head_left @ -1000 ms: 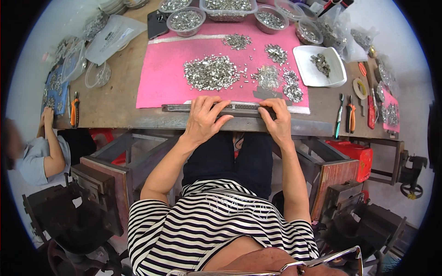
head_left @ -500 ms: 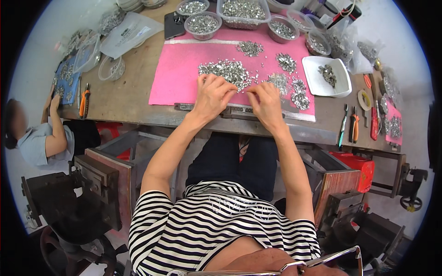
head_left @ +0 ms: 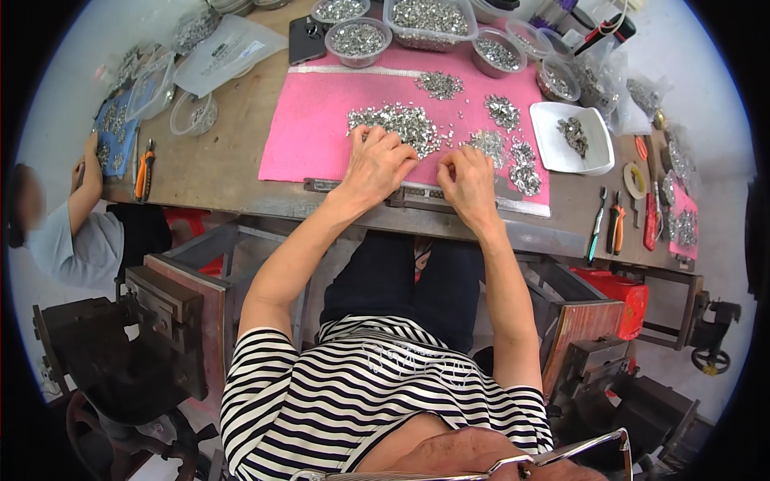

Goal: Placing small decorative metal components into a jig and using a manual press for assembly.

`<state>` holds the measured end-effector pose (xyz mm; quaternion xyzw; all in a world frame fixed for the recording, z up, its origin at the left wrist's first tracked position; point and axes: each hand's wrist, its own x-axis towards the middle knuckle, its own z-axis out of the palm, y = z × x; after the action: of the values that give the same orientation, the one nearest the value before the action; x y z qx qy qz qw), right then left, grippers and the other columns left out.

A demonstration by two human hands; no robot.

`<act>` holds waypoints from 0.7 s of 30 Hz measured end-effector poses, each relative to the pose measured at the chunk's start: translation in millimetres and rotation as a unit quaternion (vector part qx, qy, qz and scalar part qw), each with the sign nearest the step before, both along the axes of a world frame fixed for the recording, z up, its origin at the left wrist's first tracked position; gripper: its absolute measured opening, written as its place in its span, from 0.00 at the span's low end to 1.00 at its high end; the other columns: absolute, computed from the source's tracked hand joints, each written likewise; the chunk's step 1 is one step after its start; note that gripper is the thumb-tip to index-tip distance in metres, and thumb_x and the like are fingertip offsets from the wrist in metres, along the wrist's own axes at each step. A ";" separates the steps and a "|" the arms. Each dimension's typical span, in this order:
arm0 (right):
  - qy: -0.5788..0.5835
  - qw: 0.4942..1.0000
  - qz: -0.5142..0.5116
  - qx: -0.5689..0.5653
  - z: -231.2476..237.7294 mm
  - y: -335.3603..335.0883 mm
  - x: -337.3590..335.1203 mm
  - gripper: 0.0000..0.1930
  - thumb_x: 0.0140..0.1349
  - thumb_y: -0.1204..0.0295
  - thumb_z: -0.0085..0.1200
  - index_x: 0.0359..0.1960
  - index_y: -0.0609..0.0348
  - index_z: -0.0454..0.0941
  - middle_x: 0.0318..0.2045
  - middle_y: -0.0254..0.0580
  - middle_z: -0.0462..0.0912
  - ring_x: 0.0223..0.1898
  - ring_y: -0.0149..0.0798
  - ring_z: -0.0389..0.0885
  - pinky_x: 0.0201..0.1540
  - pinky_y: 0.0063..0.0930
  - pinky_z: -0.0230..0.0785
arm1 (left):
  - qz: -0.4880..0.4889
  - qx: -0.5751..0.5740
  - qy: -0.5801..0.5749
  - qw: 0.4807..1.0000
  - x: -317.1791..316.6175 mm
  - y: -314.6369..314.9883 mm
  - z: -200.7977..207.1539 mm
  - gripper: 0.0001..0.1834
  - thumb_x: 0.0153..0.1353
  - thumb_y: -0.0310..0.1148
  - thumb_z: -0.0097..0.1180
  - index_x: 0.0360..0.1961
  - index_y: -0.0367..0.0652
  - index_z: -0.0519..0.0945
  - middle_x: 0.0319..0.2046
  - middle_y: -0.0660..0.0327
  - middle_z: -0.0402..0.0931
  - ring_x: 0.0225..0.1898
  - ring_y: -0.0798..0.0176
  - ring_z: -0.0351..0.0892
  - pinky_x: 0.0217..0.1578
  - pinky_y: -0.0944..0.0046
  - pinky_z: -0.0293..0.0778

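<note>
Brown worktop [head_left: 237, 120]: printed bag [head_left: 228, 62]; curled hands [head_left: 374, 170] [head_left: 471, 189] near metal pieces [head_left: 405, 123], cannot tell what's pinched.

Pale, plain walls [head_left: 710, 80] rose behind a long brown workbench [head_left: 241, 132], its front edge faced with a grey metal strip [head_left: 533, 236] that bowed toward the rim of the view. Beneath it, angled metal frames [head_left: 220, 247] and red plastic stools [head_left: 630, 305] stood over a light grey floor [head_left: 670, 357]. Heavy dark machines flanked the near side, left [head_left: 164, 329] and right [head_left: 601, 369], and a handwheel [head_left: 711, 361] showed at the far right.
</note>
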<state>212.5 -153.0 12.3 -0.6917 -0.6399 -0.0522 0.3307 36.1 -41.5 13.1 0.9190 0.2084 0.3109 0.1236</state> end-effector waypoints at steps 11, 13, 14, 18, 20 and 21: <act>0.065 0.993 0.004 -0.094 8.5 -24.0 14.3 0.03 0.56 0.74 0.62 0.29 0.58 0.81 0.27 0.40 0.78 0.32 0.44 0.78 0.43 0.39 0.62 | 0.003 -0.071 0.010 0.997 -3.6 1.4 6.1 0.03 0.59 0.33 0.66 0.33 0.48 0.85 0.32 0.65 0.78 0.43 0.59 0.74 0.55 0.50 0.60; 0.056 0.993 0.003 -0.102 8.3 -25.2 15.9 0.03 0.58 0.75 0.62 0.31 0.59 0.81 0.29 0.37 0.80 0.30 0.40 0.79 0.42 0.36 0.64 | 0.005 -0.031 0.001 1.000 -0.9 0.6 1.3 0.04 0.59 0.35 0.66 0.34 0.49 0.86 0.30 0.66 0.77 0.41 0.61 0.73 0.54 0.53 0.60; 0.056 0.993 0.003 -0.104 8.7 -26.9 14.3 0.03 0.58 0.75 0.62 0.31 0.59 0.81 0.29 0.37 0.80 0.30 0.40 0.79 0.42 0.36 0.64 | 0.005 -0.033 0.002 0.999 0.4 -0.5 0.9 0.04 0.59 0.35 0.66 0.34 0.49 0.86 0.30 0.66 0.77 0.41 0.61 0.73 0.54 0.53 0.60; 0.096 0.994 0.050 -0.026 12.8 -39.2 -3.9 0.04 0.57 0.79 0.60 0.33 0.60 0.78 0.30 0.41 0.78 0.33 0.44 0.78 0.41 0.38 0.65 | -0.012 0.016 0.029 0.999 1.6 -2.5 3.3 0.04 0.58 0.34 0.66 0.34 0.48 0.85 0.31 0.65 0.77 0.42 0.60 0.73 0.54 0.53 0.60; 0.114 0.988 0.098 0.024 9.0 -40.6 -10.6 0.07 0.55 0.82 0.60 0.33 0.61 0.75 0.31 0.43 0.75 0.36 0.47 0.75 0.39 0.40 0.65 | -0.020 0.029 0.032 0.999 2.0 -1.8 2.5 0.05 0.58 0.33 0.66 0.34 0.47 0.85 0.31 0.65 0.76 0.42 0.59 0.73 0.53 0.53 0.60; 0.115 0.988 0.098 0.023 5.8 -41.1 -11.3 0.07 0.55 0.82 0.60 0.33 0.61 0.75 0.31 0.43 0.75 0.36 0.47 0.75 0.39 0.40 0.65 | -0.023 0.019 0.034 0.999 3.5 -1.0 1.3 0.04 0.58 0.32 0.66 0.33 0.47 0.84 0.31 0.64 0.76 0.42 0.59 0.73 0.53 0.52 0.60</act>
<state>201.2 -194.1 18.1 -0.6190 -0.6611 0.0453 0.4215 39.6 -42.5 14.4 0.9358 0.1852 0.2805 0.1064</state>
